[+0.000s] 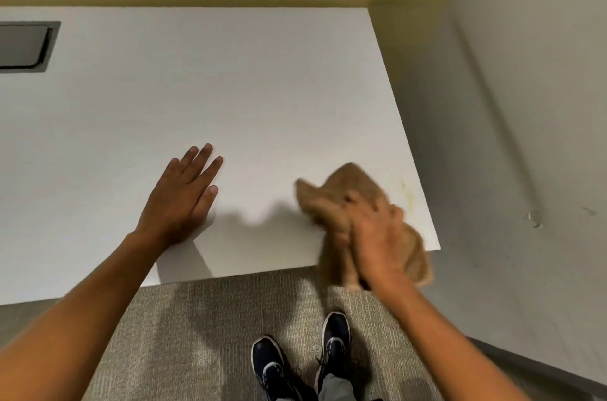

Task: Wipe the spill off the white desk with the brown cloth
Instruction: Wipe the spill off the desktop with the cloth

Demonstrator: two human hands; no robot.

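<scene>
One wipe under way at lower right: right hand (377,243) clutching crumpled brown cloth (348,193) on white desk (230,88); left hand (184,197) flat, fingers straight. Next, probably toward faint yellowish spill (407,193) just right.

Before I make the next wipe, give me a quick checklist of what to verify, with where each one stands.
1. Right hand grips the brown cloth: ok.
2. Left hand flat on the white desk, away from the cloth: ok.
3. Yellowish spill near the desk's right edge gone: not ok, faint marks show.
4. Cloth covers the spill: not ok, it is just left of the marks.
5. Cloth touching the desk: cannot tell, blurred.
</scene>
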